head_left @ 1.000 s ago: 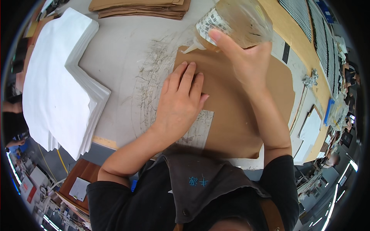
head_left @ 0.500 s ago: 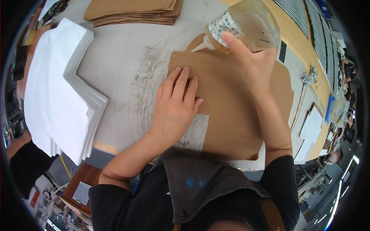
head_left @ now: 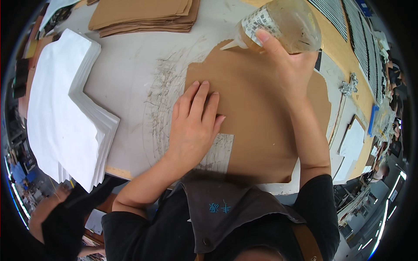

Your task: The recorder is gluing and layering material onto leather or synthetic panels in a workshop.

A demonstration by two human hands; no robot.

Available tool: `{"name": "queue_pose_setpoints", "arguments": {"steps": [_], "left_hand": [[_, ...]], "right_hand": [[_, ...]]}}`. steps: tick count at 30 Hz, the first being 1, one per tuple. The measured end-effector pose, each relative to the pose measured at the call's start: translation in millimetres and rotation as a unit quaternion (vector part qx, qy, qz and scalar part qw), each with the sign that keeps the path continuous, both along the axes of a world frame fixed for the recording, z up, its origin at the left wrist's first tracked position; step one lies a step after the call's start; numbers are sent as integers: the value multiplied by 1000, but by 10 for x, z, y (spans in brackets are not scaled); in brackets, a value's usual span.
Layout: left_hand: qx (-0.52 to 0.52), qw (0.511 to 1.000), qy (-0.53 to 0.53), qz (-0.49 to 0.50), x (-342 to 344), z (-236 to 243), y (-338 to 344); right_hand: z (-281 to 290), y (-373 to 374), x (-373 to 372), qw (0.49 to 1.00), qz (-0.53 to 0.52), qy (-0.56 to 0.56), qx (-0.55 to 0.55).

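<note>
Brown card sheet [head_left: 261, 126] lies flat under the left hand [head_left: 193, 126], whose fingers are held together and pressed palm-down near the sheet's left edge, pinning it to the tabletop [head_left: 130, 78]. The right hand [head_left: 291, 65] is wrapped around a clear plastic squeeze bottle [head_left: 283, 26] tipped on its side, its pale nozzle touching the sheet's upper left corner. The bottle looks soft-walled and light, part-filled with a yellowish liquid, probably glue; it should yield under a squeeze and is best gripped round the belly, as it is now. The sheet seems thin, stiff enough to keep flat yet easy to slide or crease, so holding it down with a flat palm suits it. Around them the pale tabletop is scored with dried grey streaks left of the sheet. A thick stack of white sheets [head_left: 65, 108] sits well to the left, a pile of brown sheets [head_left: 143, 15] at the far edge, and cluttered work surfaces run along the right.
</note>
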State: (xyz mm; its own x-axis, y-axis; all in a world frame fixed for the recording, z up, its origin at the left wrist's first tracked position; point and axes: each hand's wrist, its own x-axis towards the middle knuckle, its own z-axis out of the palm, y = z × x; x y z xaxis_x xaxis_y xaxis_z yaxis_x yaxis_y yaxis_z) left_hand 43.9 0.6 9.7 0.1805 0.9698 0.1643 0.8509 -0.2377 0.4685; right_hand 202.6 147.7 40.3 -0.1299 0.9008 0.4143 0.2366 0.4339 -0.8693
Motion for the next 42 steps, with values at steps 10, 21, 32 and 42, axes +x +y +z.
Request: {"name": "queue_pose_setpoints", "arguments": {"steps": [10, 21, 32, 42], "left_hand": [[-6, 1000, -12, 5, -2, -11, -14], [11, 1000, 4, 0, -14, -59, -15], [17, 1000, 24, -7, -26, -73, -25], [35, 997, 61, -9, -29, -68, -11]], "right_hand": [[41, 72, 109, 1000, -8, 6, -17], [80, 81, 378, 999, -31, 10, -14], [88, 15, 828, 998, -66, 4, -11], [69, -39, 1386, 991, -129, -20, 13]]}}
